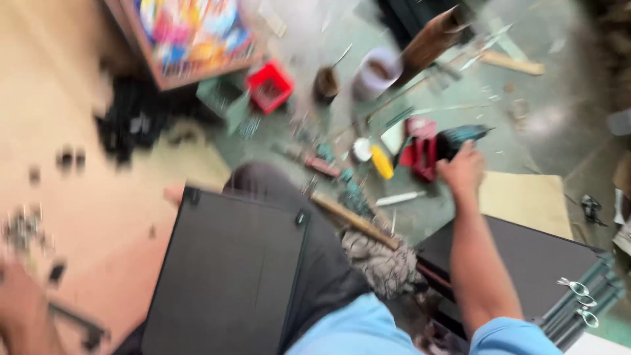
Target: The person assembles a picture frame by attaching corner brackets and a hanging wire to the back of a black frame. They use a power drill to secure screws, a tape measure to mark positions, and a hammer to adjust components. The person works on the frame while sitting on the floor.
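On floor, right hand [464,169] touching teal drill [453,139]

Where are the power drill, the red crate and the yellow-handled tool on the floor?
power drill [453,141]: head view, on its teal body.
red crate [269,85]: head view, on its red rim.
yellow-handled tool [382,162]: head view, on its yellow handle.

Motion blur is smearing the whole floor scene.

The right hand [464,172] is covering the drill [439,146] handle, so its grip is staying unclear. The left hand [20,309] is running off the bottom-left corner, blurred, and what it is holding cannot be told. Small bits [23,227] on the board [79,131] are too smeared to identify. The painted panel [190,33] is getting cut off by the top edge.
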